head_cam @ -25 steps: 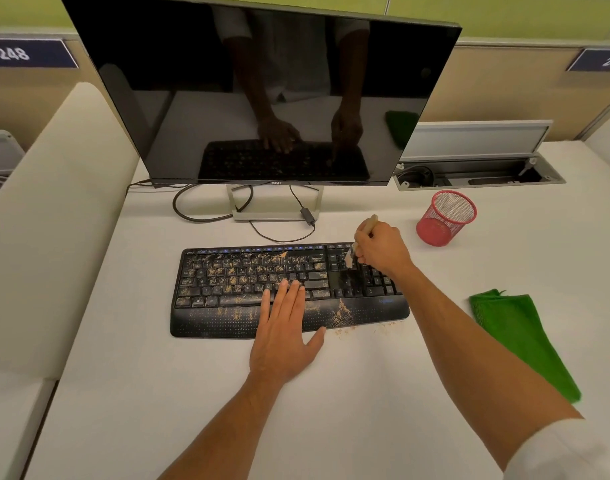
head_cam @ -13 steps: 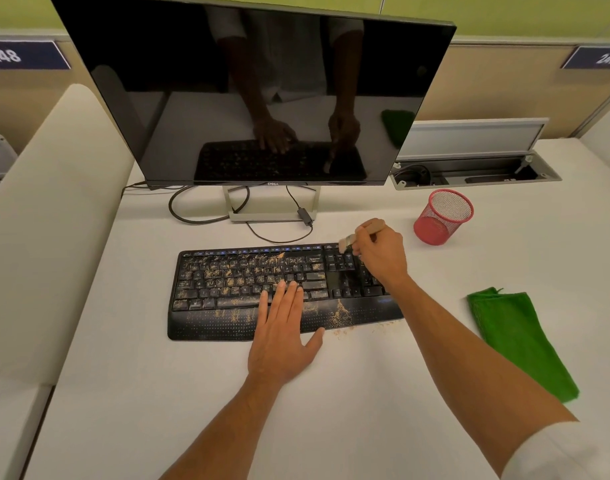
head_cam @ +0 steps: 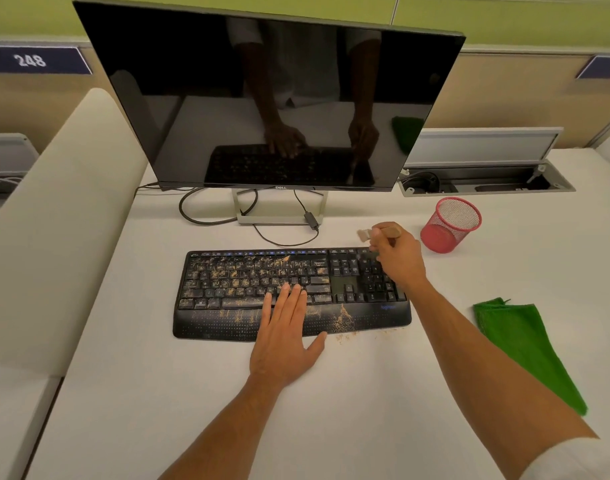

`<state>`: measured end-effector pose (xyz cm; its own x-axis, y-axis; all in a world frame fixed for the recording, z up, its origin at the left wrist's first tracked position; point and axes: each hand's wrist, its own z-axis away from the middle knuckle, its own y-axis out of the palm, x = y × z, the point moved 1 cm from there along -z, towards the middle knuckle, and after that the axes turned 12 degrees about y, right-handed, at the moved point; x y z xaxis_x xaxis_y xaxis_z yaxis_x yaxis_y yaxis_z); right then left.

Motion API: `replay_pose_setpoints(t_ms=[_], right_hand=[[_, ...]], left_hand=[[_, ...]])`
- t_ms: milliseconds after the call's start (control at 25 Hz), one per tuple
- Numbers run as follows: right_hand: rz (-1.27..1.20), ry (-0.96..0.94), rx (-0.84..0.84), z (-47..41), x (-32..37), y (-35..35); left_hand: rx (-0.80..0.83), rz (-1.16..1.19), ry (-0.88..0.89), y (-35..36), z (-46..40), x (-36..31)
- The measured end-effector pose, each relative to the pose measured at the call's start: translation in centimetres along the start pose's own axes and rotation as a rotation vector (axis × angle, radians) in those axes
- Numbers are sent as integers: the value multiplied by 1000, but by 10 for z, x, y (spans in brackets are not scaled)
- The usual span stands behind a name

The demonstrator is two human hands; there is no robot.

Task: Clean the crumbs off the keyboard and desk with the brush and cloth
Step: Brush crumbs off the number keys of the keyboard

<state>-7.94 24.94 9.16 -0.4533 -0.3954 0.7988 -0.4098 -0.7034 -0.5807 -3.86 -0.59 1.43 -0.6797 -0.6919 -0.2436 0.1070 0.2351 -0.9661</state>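
Observation:
A black keyboard (head_cam: pixel 248 292) lies on the white desk (head_cam: pixel 331 410), its left and middle keys and palm rest strewn with tan crumbs. More crumbs (head_cam: pixel 346 337) lie on the desk just in front of it. My left hand (head_cam: pixel 284 332) rests flat, fingers straight, on the palm rest and lower keys. My right hand (head_cam: pixel 398 256) grips a small wooden-handled brush (head_cam: pixel 365 234), its bristles lifted just past the keyboard's far right edge. A green cloth (head_cam: pixel 525 348) lies on the desk to the right.
A dark monitor (head_cam: pixel 269 98) stands behind the keyboard, with cables (head_cam: pixel 206 220) looping around its stand. A red mesh cup (head_cam: pixel 448 225) sits right of my right hand. An open cable tray (head_cam: pixel 487 183) is set into the desk at the back right. A cream partition (head_cam: pixel 54 237) borders the left.
My right hand has lifted the brush off the number-pad keys and carried it back beyond the keyboard's far edge. My left hand has stayed on the palm rest.

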Motion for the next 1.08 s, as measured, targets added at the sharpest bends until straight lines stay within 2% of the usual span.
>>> replay_pose_setpoints(t_ms=[240,520,640,760,840,1080], right_hand=[[-58,70,54,-1,-5,-5],[70,108,44,-18,6,3],[12,46,74,-18,9,12],[-86,13,-12,-5,14,10],[-152,59,-42,-5,12,8],[-230,115,219,5,19,33]], left_hand=[[-6,-10,-2,0,-1,-1],[3,-6,-13,-1,0,-1],[3,-3,-15,0,-1,-2],[-9,1,-17,1,-1,-1],[-23,12,-13,1,-1,-2],[-15,0,-19,-1,-1,-3]])
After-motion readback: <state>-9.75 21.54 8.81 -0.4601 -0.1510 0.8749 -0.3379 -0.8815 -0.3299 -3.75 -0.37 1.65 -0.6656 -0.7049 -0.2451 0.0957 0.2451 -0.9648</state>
